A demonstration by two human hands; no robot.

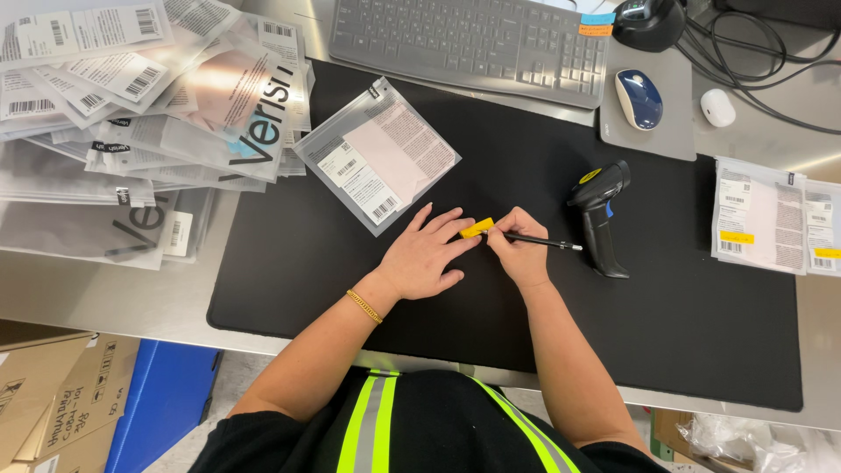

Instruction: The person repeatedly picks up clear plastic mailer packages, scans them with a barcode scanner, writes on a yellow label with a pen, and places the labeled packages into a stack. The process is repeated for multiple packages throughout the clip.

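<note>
Yellow sticky label (pixel 477 229) lies at centre frame on the black mat (pixel 289 263), pinned flat under the left hand (pixel 425 256), fingers spread. Right hand (pixel 519 252) pinches a black pen (pixel 547 243) (tip on it). Likely light, flimsy; best lifted by an edge.

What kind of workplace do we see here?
Probably a packing or shipping station: a handheld barcode scanner, a pile of labelled plastic bags, and a keyboard on a steel table.

left hand (pixel 427 257) flat, fingers spread; right hand (pixel 519 250) curled in a writing grip beside it.
</note>
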